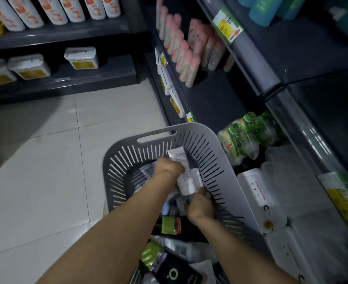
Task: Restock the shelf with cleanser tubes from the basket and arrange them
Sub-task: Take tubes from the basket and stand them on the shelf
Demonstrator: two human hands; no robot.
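Dim store light. Floor tiles left of the grip brightest; shelf beyond it sinks into shadow. Motion blur smears left hand, right hand, gripped tubes. Frame edges bend.

- Floor: pale glossy tiles, thin dark grout lines, a grey shadow across the far left.
- Left shelving: dark, two tiers along the far side; white bottles above, white tubs with yellow labels below.
- Right shelving: dark, stacked tiers, price tags clipped along the front rails.
- Light: dim; the shelves lie in shadow, the floor is brightest.
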